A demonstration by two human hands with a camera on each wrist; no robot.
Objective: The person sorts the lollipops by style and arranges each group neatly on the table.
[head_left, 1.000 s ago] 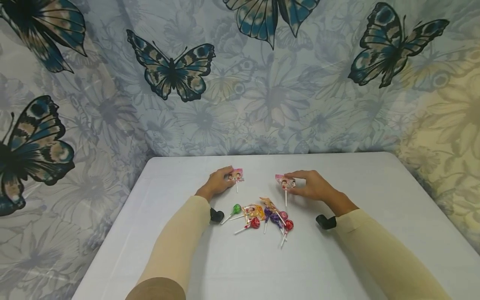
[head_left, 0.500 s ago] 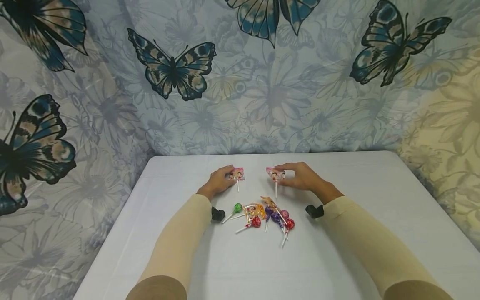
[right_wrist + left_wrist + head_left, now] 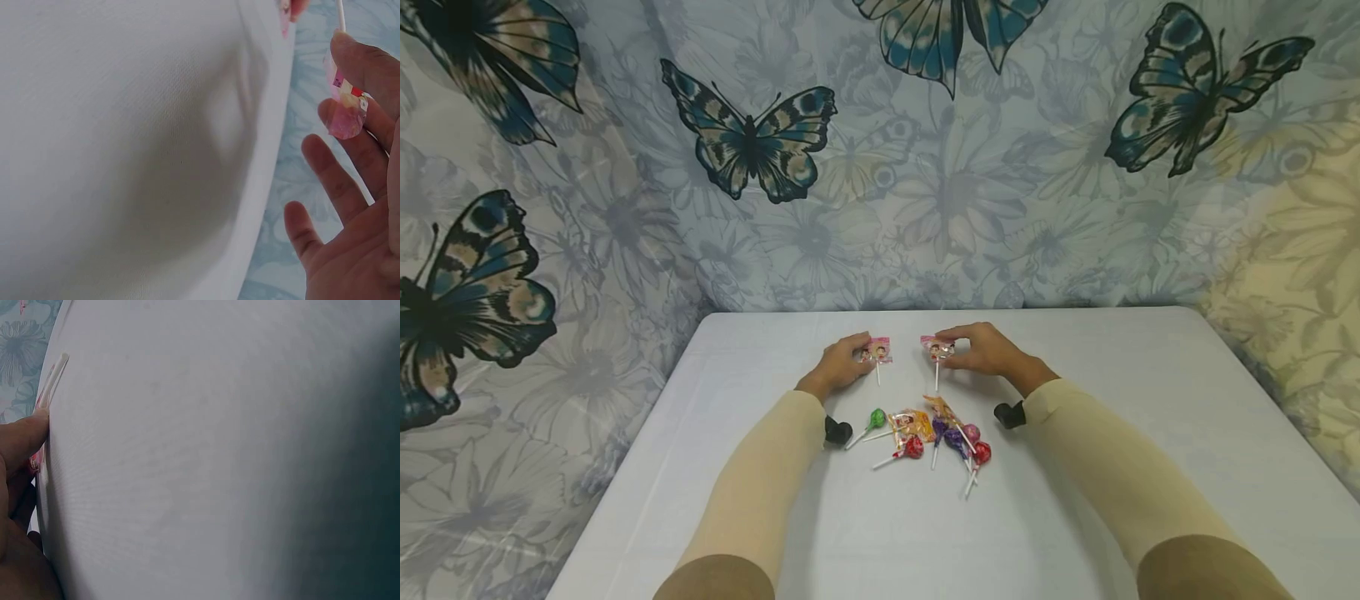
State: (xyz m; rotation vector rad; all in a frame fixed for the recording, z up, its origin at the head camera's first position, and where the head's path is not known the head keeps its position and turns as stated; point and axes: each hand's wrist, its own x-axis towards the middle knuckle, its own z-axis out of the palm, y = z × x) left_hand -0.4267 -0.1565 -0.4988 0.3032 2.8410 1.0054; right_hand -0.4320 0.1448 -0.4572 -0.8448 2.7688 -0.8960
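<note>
Toward the back of the table, my left hand pinches a pink-wrapped lollipop, its white stick pointing toward me. My right hand holds a matching pink lollipop a short way to the right. In the right wrist view, thumb and forefinger grip that lollipop's wrapper while the other fingers spread loosely. The left wrist view shows the left thumb against its lollipop, whose stick juts past it. Nearer me lie a green lollipop, an orange-wrapped one and a red one.
Right of these, purple lollipops, another red one and a pink one overlap in a heap. The white table ends at a butterfly-print cloth. Black wrist cameras sit at both sleeves.
My right hand has carried its lollipop leftward and slightly back, closer to the one in my left hand. The left hand and the heap stay about where they were.
</note>
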